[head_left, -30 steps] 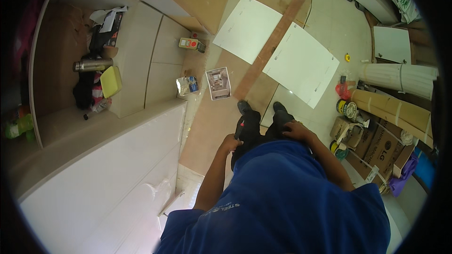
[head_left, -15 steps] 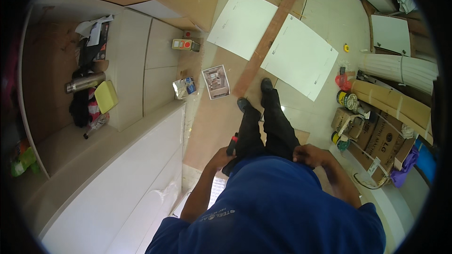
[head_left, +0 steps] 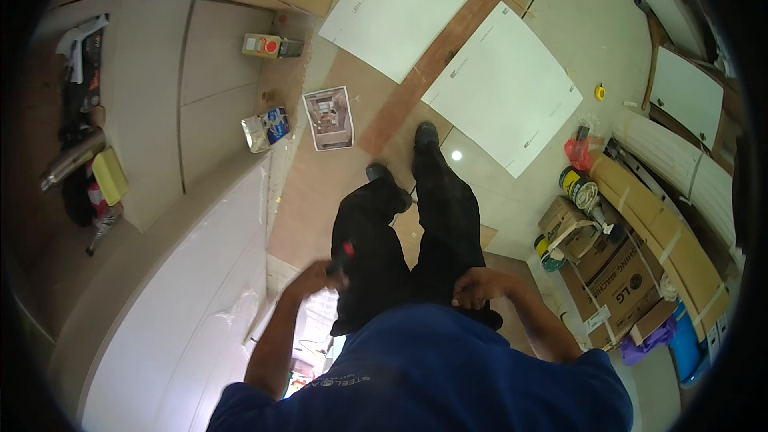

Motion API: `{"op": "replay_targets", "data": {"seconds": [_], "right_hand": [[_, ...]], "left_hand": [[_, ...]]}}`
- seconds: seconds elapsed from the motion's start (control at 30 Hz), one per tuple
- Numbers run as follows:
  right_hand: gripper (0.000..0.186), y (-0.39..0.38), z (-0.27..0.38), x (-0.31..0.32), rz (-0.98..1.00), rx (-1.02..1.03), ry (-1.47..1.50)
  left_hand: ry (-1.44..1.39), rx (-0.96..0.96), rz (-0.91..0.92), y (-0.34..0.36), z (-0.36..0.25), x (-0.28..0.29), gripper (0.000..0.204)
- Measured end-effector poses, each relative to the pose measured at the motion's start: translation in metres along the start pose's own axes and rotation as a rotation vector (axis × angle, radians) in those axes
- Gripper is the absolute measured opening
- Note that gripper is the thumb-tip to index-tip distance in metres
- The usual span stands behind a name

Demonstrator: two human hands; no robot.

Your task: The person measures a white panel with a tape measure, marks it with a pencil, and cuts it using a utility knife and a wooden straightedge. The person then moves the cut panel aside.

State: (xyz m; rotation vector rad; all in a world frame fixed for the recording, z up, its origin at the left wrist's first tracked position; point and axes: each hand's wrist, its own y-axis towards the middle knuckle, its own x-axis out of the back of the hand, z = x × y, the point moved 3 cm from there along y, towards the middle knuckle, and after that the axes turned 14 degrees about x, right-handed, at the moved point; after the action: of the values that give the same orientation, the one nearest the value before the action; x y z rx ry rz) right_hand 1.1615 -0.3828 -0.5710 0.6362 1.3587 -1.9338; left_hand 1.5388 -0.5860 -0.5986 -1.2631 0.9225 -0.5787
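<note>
My left hand point(head_left: 318, 278) is closed around a black tool with a red end point(head_left: 344, 258), blurred by motion, so I cannot tell its exact kind. It is held beside my left thigh, over the black trousers point(head_left: 368, 232). My right hand point(head_left: 480, 286) is near my right thigh by the hem of the blue shirt point(head_left: 448, 352). Its fingers are curled, and whether anything is in them is hidden. Beyond my feet lie two white panels, a left one point(head_left: 404, 8) and a right one point(head_left: 504, 88), with a brown wooden strip point(head_left: 444, 60) between them.
At left stand a white cabinet point(head_left: 148, 104) and a long white counter point(head_left: 184, 312). On the floor are a printed picture point(head_left: 330, 118), a foil packet point(head_left: 266, 128) and a tin point(head_left: 262, 46). Cardboard boxes point(head_left: 620, 280), paint cans point(head_left: 576, 186) and a yellow tape measure point(head_left: 600, 92) are at right.
My body has turned and my left foot has changed position. The left hand with the tool has shifted left and swung over my thigh. My right hand has come down off the shirt hem.
</note>
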Motion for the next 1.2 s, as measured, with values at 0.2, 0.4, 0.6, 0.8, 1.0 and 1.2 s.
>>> {"op": "replay_targets", "data": {"seconds": [0.2,0.4,0.6,0.8,1.0,1.2], "right_hand": [[0.023,0.047,0.012,0.205,-0.435,0.588,0.118],[0.039,0.118,0.03,0.473,-1.211,0.394,-0.914],[0.071,0.189,0.039,0.653,-1.275,0.244,-1.235],[0.102,0.197,0.057,0.757,-1.48,0.2,-1.217],[0.113,0.187,0.087,0.805,-1.486,0.093,-1.189],[0.134,0.222,0.109,0.807,-1.405,-0.064,-1.141]], "left_hand": [[-0.127,-0.308,-0.555,0.286,-0.157,0.126,0.025],[0.195,-0.407,-0.876,0.516,-0.286,0.141,0.043],[0.35,-0.427,-0.788,0.585,-0.348,0.128,0.055],[0.309,-0.383,-0.905,0.622,-0.35,0.106,0.049],[0.277,-0.372,-1.036,0.634,-0.343,0.096,0.048],[0.267,-0.396,-1.05,0.643,-0.344,0.098,0.045]]}}
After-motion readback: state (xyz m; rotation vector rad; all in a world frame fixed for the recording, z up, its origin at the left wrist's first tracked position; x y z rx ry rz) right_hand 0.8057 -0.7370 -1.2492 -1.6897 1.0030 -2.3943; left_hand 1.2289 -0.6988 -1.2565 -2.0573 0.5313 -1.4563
